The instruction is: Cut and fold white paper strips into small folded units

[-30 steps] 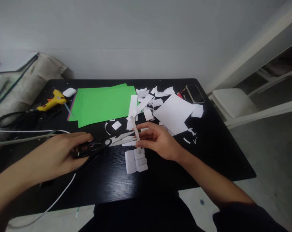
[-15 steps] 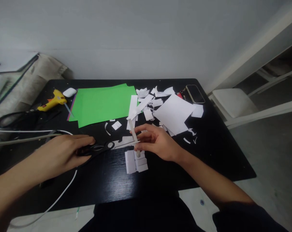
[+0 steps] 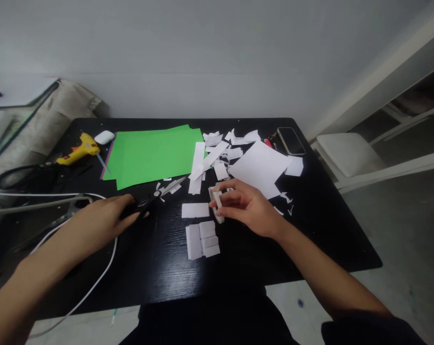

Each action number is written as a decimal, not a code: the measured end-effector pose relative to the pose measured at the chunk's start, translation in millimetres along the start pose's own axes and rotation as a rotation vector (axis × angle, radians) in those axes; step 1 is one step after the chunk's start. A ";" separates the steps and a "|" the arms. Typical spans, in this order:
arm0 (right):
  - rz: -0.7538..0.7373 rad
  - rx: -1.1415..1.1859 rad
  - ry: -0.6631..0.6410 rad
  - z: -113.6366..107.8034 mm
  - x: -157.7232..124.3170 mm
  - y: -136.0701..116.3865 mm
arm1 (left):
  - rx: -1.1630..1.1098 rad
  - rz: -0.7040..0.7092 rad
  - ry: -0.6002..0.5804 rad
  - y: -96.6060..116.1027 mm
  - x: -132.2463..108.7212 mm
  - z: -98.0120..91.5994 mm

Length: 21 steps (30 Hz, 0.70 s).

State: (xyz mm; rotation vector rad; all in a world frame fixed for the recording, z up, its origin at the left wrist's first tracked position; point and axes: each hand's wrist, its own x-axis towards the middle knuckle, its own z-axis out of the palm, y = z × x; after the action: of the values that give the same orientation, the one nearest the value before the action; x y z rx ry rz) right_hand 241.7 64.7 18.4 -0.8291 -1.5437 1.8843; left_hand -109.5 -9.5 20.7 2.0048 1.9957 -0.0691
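Note:
My left hand [image 3: 111, 213] is closed around the black handles of a pair of scissors [image 3: 157, 194], partly hidden by the fingers. The blades point away to the right over small white scraps and look nearly closed. Between the thumb and fingers of my right hand [image 3: 244, 206] is a folded white paper strip [image 3: 217, 203], held just above the black table. Left of that strip lies a white paper rectangle [image 3: 195, 210]. Closer to me rests a small group of folded white paper pieces [image 3: 202, 239].
Green sheets [image 3: 152, 155] lie at the back left, beside a yellow glue gun [image 3: 81, 148] and a white mouse [image 3: 104, 137]. Paper scraps, a large white sheet [image 3: 258, 167] and a phone [image 3: 291, 140] occupy the back right. A white cable [image 3: 102, 275] loops at the left.
The scissors have drawn back left from the paper and now angle away from me. My right hand has shifted slightly right with the strip, and a white rectangle now lies on the table.

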 end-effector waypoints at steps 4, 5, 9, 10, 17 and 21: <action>0.035 -0.212 0.065 -12.0 -4.2 -2.5 | 0.202 -0.092 -0.032 7.5 1.9 10.2; 0.053 -0.222 0.055 -13.5 -4.7 -1.5 | 0.226 -0.100 -0.040 10.7 2.3 11.2; 0.093 -0.174 0.010 -14.6 -5.1 5.1 | 0.269 -0.134 -0.058 18.1 4.3 11.9; 0.099 -0.157 0.005 -14.2 -5.1 6.2 | 0.270 -0.141 -0.052 18.0 4.5 11.6; 0.141 0.084 -0.069 -8.6 -5.2 1.3 | -0.068 -0.001 0.211 45.2 2.8 5.1; 0.143 0.220 -0.148 -2.2 -4.0 0.3 | -0.723 0.202 0.208 96.5 14.4 10.4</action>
State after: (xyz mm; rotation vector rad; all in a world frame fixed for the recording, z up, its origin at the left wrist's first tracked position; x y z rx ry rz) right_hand 246.0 63.0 18.2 -0.7316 -1.3580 2.2168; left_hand -12.4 3.6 24.9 1.7430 1.5753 0.8127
